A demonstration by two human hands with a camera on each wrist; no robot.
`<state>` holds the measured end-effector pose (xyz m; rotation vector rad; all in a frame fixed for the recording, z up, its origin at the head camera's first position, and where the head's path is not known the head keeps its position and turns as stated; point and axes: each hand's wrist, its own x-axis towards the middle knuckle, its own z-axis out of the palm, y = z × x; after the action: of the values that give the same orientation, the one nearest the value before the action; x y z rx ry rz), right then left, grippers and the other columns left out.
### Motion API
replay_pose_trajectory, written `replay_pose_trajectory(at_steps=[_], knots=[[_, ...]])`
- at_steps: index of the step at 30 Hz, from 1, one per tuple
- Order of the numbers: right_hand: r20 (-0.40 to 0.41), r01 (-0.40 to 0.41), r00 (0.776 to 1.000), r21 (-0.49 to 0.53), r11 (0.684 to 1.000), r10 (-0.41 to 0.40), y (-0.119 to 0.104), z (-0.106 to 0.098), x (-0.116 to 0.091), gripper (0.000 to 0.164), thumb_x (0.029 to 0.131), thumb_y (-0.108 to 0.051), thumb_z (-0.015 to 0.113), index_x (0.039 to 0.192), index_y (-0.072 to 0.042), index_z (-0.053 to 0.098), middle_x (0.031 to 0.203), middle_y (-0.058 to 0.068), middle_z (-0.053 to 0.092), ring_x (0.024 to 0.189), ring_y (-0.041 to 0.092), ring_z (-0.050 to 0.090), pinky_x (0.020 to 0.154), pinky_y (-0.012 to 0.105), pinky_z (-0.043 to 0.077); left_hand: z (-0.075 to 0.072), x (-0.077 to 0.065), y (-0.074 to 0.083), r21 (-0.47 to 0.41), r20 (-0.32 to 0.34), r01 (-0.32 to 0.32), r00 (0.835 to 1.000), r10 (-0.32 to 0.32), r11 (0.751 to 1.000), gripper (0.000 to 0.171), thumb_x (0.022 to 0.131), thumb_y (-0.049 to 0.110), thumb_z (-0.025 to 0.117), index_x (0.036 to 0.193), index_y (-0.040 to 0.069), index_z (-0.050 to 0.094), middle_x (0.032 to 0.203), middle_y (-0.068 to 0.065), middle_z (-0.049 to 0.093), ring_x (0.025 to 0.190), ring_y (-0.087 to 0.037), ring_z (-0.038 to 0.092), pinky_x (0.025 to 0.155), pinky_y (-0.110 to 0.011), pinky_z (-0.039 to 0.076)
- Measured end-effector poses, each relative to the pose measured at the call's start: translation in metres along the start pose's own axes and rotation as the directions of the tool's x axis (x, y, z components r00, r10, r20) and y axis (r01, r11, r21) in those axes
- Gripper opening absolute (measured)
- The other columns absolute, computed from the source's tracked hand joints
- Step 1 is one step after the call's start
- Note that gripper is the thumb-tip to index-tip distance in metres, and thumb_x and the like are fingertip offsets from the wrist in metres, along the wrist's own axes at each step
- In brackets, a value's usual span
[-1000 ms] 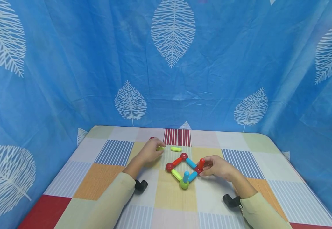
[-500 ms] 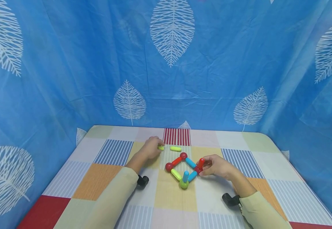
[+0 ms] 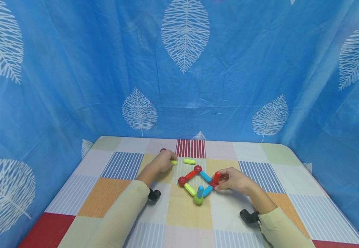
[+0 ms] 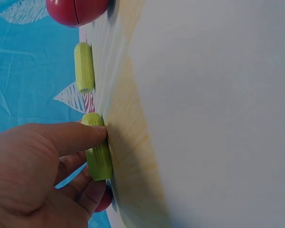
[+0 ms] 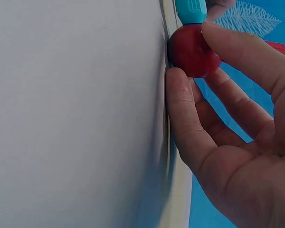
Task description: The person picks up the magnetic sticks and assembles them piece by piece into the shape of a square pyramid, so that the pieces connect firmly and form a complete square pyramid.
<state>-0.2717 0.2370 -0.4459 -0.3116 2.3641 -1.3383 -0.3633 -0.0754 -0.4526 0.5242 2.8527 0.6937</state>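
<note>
My left hand point(image 3: 164, 161) pinches a yellow-green magnetic rod point(image 4: 99, 154) on the table, thumb on its near side; in the head view only the rod's end shows. Right of it lies a second yellow-green rod point(image 3: 189, 161). A four-sided frame of rods and balls stands nearer, with a red ball point(image 3: 182, 181), a far red ball point(image 3: 198, 168) and a green ball point(image 3: 198, 199) at its corners. At the right corner my right hand point(image 3: 233, 179) holds another red ball point(image 5: 192, 51) between thumb and fingers. An upright red rod point(image 3: 217, 176) rises from that ball.
A loose red ball point(image 3: 163, 150) lies behind my left hand, mostly hidden. An upright blue rod point(image 3: 200, 191) stands on the green ball. The table has a patchwork cloth point(image 3: 191, 217), and a blue leaf-print curtain point(image 3: 229, 86) hangs around it.
My left hand has come down onto the yellow-green rod and closed its fingers on it. The right hand stays on the red ball, and the frame of rods keeps its place.
</note>
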Motion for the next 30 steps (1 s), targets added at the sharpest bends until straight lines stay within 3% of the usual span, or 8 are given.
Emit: replay_pose_trajectory(at_steps=[9, 19, 24, 30], knots=[[0.003, 0.0, 1.0, 0.012, 1.0, 0.0, -0.001, 0.0, -0.001, 0.042, 0.081, -0.006, 0.085, 0.12, 0.001, 0.071, 0.107, 0.01, 0.075, 0.096, 0.02, 0.068, 0.084, 0.032, 0.06, 0.0, 0.001, -0.003, -0.003, -0.025, -0.038, 0.999, 0.037, 0.999, 0.026, 0.09, 0.002, 0.073, 0.116, 0.006, 0.076, 0.113, -0.01, 0.073, 0.104, -0.023, 0.065, 0.103, -0.04, 0.055], [0.006, -0.005, 1.0, 0.026, 1.0, 0.004, 0.0, 0.001, -0.001, 0.042, 0.081, -0.006, 0.085, 0.12, 0.001, 0.071, 0.107, 0.01, 0.075, 0.096, 0.02, 0.069, 0.084, 0.032, 0.06, -0.009, -0.016, 0.0, -0.083, -0.085, -0.171, 0.983, 0.164, 0.982, 0.025, 0.09, 0.003, 0.075, 0.115, 0.007, 0.075, 0.105, -0.005, 0.072, 0.099, -0.02, 0.065, 0.094, -0.038, 0.057], [0.004, -0.005, 1.0, 0.021, 1.0, 0.005, 0.0, 0.001, -0.001, 0.042, 0.081, -0.006, 0.085, 0.12, 0.001, 0.071, 0.107, 0.01, 0.075, 0.096, 0.02, 0.069, 0.085, 0.032, 0.06, -0.01, -0.024, 0.002, -0.207, -0.083, -0.154, 0.987, 0.139, 0.966, 0.025, 0.093, 0.01, 0.075, 0.118, 0.012, 0.073, 0.109, 0.0, 0.071, 0.103, -0.017, 0.064, 0.094, -0.036, 0.058], [0.008, -0.003, 1.0, 0.023, 1.0, 0.003, 0.0, 0.0, -0.002, 0.041, 0.082, -0.005, 0.084, 0.12, 0.002, 0.07, 0.107, 0.011, 0.075, 0.095, 0.02, 0.069, 0.084, 0.032, 0.06, -0.008, -0.033, 0.005, -0.375, -0.131, -0.188, 0.98, 0.149, 0.908, 0.019, 0.09, 0.008, 0.078, 0.106, 0.015, 0.074, 0.102, 0.001, 0.072, 0.1, -0.017, 0.066, 0.09, -0.035, 0.06]])
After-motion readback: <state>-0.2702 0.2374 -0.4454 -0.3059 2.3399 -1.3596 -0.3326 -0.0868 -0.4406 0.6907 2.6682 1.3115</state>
